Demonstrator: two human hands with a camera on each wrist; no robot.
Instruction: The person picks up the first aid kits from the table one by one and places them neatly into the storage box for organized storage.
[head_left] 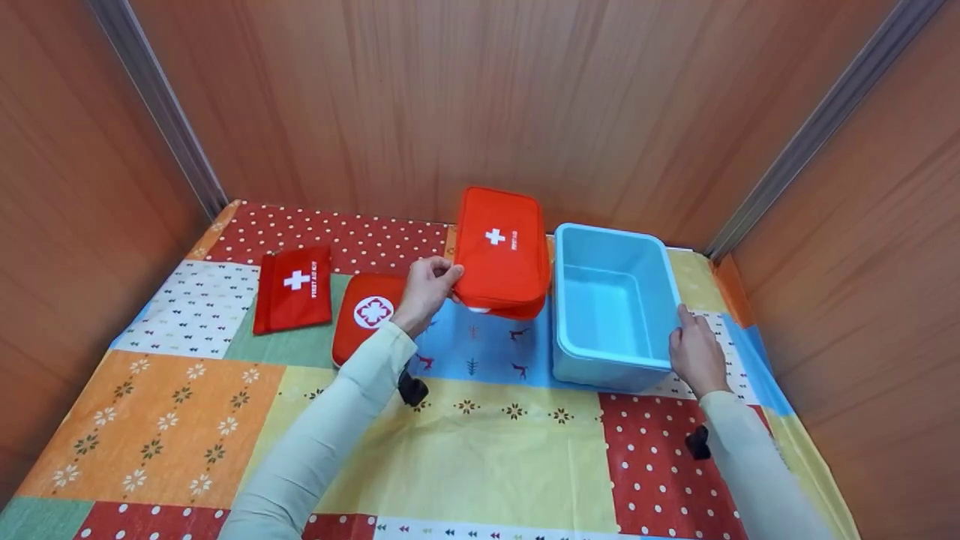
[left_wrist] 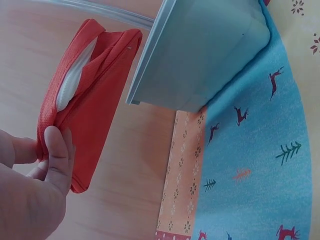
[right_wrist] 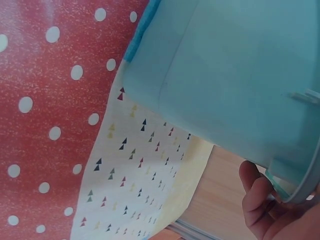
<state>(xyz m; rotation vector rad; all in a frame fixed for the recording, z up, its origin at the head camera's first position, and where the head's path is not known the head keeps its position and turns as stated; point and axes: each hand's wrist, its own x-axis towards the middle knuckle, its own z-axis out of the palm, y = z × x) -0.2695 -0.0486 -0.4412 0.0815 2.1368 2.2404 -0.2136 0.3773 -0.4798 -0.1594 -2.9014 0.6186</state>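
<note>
My left hand (head_left: 428, 292) pinches the near left corner of a red first aid bag (head_left: 499, 262), which has a white cross on top. In the left wrist view the bag (left_wrist: 97, 115) is lifted off the cloth, and something white shows through a gap in its side. Just right of it stands a light blue plastic bin (head_left: 611, 300) with bare inside walls and floor. My right hand (head_left: 699, 352) grips the bin's right rim near the front corner. In the right wrist view the fingers (right_wrist: 259, 192) curl under that rim.
A red hard-looking case with a round white emblem (head_left: 373, 312) lies partly behind my left forearm. Further left is a flat red first aid pouch (head_left: 296, 291). A patchwork-print cloth (head_left: 480, 442) covers the table, with wood-grain panels (head_left: 480, 97) at the back and both sides.
</note>
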